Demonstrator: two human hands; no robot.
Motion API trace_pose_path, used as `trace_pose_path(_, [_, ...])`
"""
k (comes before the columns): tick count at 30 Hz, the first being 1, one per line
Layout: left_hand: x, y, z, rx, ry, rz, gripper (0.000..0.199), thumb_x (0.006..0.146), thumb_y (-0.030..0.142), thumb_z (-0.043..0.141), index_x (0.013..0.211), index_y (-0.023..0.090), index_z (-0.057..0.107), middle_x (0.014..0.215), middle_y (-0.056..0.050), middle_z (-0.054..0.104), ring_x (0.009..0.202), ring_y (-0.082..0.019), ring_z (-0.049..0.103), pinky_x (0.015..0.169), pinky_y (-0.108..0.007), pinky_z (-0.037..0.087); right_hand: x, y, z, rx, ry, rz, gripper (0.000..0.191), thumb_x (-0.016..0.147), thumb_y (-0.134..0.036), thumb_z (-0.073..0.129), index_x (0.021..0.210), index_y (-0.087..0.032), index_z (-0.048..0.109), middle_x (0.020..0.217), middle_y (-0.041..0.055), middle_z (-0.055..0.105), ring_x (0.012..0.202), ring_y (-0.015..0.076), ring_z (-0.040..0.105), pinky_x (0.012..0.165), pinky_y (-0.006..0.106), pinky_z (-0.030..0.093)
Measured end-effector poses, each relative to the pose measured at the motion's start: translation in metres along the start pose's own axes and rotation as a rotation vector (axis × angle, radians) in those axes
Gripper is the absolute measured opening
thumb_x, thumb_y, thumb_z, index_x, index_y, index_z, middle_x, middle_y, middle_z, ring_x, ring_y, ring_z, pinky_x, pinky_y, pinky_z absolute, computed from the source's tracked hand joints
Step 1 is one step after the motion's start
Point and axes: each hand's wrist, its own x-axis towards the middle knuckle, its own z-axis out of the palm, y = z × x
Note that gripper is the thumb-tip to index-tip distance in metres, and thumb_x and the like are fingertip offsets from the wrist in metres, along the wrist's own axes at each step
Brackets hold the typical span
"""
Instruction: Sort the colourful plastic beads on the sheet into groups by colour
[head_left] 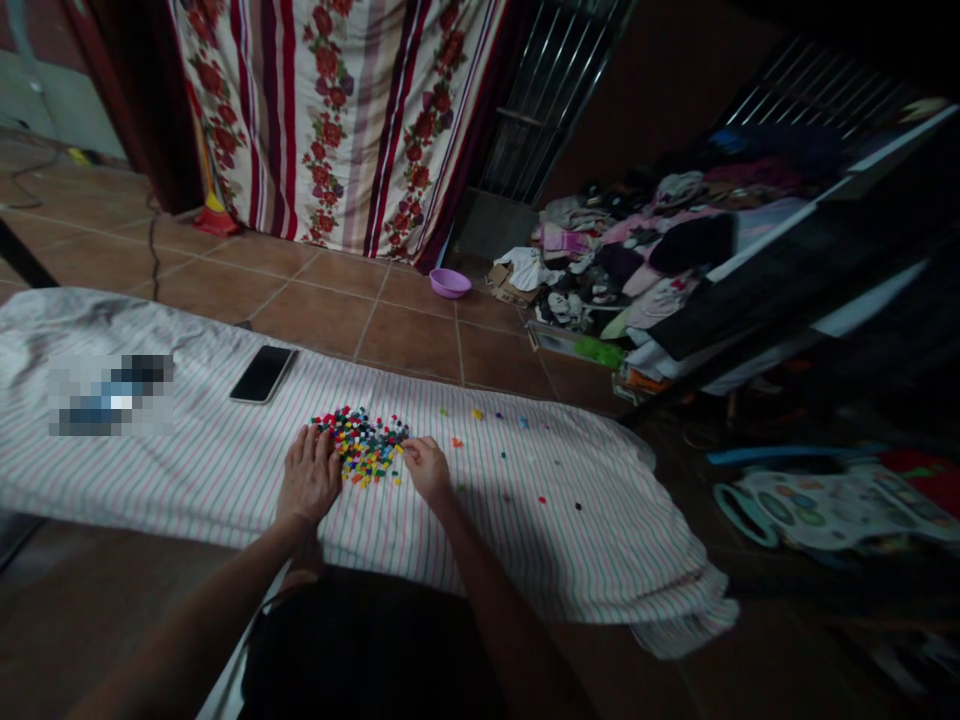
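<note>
Near the centre, the right hand [427, 468] is appearing too small to tell whether it is pinching one of the coloured pieces [365, 446]. At left, a pixelated patch [112, 396] is masking something; the top edge is cropping the floral curtain [330, 120].

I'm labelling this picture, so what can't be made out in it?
Head view:
- Shapes of the coloured pieces: too small.
- Whether any lie under the left hand: covered by it.
- Whether the right hand grips one: too small, fingers obscure it.
- What the pixelated patch covers: blurred out.
</note>
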Motion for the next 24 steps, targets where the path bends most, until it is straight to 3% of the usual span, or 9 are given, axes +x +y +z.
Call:
trace_pose_path(9, [0.001,0.007,-0.009,-0.004,0.021,-0.128,0.054,0.091,0.037,0.032,0.129,0.003,0.051,0.143,-0.028,0.044,0.145,-0.038,0.025,0.11,-0.06,0.03,-0.012,-0.013,0.012,-0.129,0.066,0.065,0.009,0.086,-0.023,0.062,0.092,-0.024,0.068,0.094,0.0027,0.061,0.087,0.0151,0.06,0.078,0.024,0.047])
trace_pose_path(17, [-0.002,0.009,-0.01,0.003,0.012,-0.147,0.062,0.092,0.039,0.027,0.132,-0.004,0.047,0.143,-0.034,0.039,0.145,-0.04,0.022,0.112,-0.061,0.024,-0.017,-0.019,0.014,-0.151,0.126,0.073,0.012,0.084,-0.019,0.063,0.093,-0.025,0.068,0.097,0.0027,0.061,0.093,0.0161,0.058,0.084,0.025,0.046])
trace_pose_path(24, [0.001,0.01,-0.016,0.014,-0.041,-0.137,0.058,0.092,0.037,0.025,0.13,-0.001,0.048,0.141,-0.031,0.043,0.141,-0.038,0.031,0.11,-0.061,0.027,-0.019,-0.02,0.013,-0.138,0.134,0.084,0.013,0.087,-0.018,0.058,0.093,-0.025,0.067,0.096,0.0023,0.062,0.088,0.0154,0.059,0.085,0.026,0.046])
